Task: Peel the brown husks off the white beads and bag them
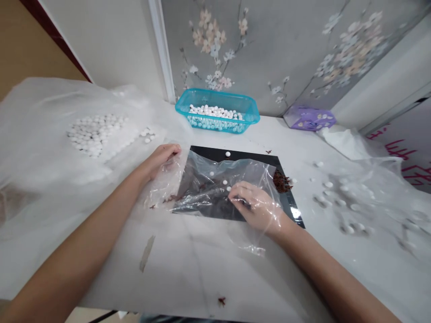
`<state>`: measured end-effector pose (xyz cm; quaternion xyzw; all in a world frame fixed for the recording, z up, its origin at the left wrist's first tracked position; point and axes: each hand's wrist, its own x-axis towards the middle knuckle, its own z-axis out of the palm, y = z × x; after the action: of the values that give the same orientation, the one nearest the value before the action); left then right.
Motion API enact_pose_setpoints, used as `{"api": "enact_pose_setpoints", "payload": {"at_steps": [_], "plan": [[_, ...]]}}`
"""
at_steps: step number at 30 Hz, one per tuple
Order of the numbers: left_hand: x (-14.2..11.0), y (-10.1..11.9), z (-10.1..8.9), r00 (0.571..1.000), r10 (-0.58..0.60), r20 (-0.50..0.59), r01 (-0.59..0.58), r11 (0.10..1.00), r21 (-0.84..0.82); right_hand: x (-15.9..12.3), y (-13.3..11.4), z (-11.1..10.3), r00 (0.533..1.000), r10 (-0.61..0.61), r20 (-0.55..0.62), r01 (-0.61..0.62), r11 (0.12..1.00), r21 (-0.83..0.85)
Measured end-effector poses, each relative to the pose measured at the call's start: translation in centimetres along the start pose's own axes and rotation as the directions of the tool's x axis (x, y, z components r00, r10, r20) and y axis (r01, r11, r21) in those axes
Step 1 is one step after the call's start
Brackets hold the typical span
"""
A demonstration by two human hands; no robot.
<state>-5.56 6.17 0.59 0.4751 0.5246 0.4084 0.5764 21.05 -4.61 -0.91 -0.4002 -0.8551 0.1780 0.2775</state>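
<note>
A large clear plastic bag (pixel 202 197) lies spread over a black board (pixel 235 154) on the white table. My left hand (pixel 163 157) is closed on the bag's left end, bunching the film. Through the bag's open right side reaches my right hand (pixel 254 204), its fingers curled and pinched low over the board. One white ball (pixel 229 189) is right at its fingertips; whether they grip it or something smaller, I cannot make out. Two more balls show just beyond, under or in the film. Small reddish-brown pieces (pixel 171 198) lie in the bag's left part.
A blue basket (pixel 251 117) of white balls stands behind the board. More balls fill a big translucent bag (pixel 37 134) at left; others lie in clear film (pixel 377 179) at right. Reddish-brown pieces (pixel 282 181) are heaped on the board's right edge. A purple packet (pixel 311 119) lies at the back.
</note>
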Motion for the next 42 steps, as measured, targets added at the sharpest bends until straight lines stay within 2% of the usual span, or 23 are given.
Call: {"api": "enact_pose_setpoints", "payload": {"at_steps": [6, 11, 17, 21, 24, 29, 32, 35, 37, 40, 42], "plan": [[-0.2, 0.0, 0.0, 1.0, 0.004, -0.006, -0.004, 1.0, 0.004, 0.1, 0.1, -0.2, 1.0, 0.023, -0.014, -0.023, 0.999, 0.027], [-0.1, -0.2, -0.1, 1.0, 0.008, -0.006, -0.008, 1.0, 0.01, 0.1, 0.0, -0.4, 0.993, 0.104, -0.049, -0.103, 0.994, 0.028], [-0.2, -0.1, 0.0, 1.0, 0.008, -0.005, -0.008, 1.0, 0.019, -0.2, 0.4, 0.3, 0.999, -0.029, -0.046, 0.028, 1.0, -0.004], [-0.1, -0.1, 0.0, 1.0, -0.003, -0.007, 0.003, 1.0, 0.019, -0.3, 0.4, 0.3, 1.0, -0.016, 0.004, 0.017, 0.995, -0.102], [-0.1, -0.2, -0.1, 1.0, -0.009, -0.015, 0.009, 1.0, 0.017, -0.2, 0.2, -0.3, 0.999, -0.02, 0.027, 0.023, 0.994, -0.103], [-0.1, -0.2, 0.0, 1.0, -0.007, -0.011, 0.007, 1.0, 0.009, 0.3, -0.3, -1.0, 0.994, 0.038, -0.102, -0.038, 0.999, 0.004], [0.0, -0.2, 0.0, 1.0, 0.002, -0.007, -0.002, 1.0, 0.007, 1.0, -0.6, -0.7, 0.986, 0.102, -0.129, -0.101, 0.995, 0.01], [0.0, -0.2, 0.0, 1.0, 0.008, -0.001, -0.008, 1.0, 0.005, 1.9, -0.8, -0.2, 0.986, 0.142, -0.088, -0.147, 0.988, -0.052], [0.1, -0.3, 0.0, 1.0, 0.01, 0.005, -0.01, 1.0, -0.001, 2.6, -1.1, 0.0, 0.981, 0.192, -0.02, -0.193, 0.973, -0.128], [0.1, -0.2, 0.0, 1.0, 0.014, 0.013, -0.014, 1.0, -0.009, 3.6, -1.8, -0.3, 0.952, 0.284, 0.114, -0.245, 0.931, -0.272], [0.0, -0.2, 0.1, 1.0, 0.015, 0.019, -0.015, 1.0, -0.016, 4.3, -2.3, -0.6, 0.927, 0.321, 0.194, -0.235, 0.9, -0.367]]}}
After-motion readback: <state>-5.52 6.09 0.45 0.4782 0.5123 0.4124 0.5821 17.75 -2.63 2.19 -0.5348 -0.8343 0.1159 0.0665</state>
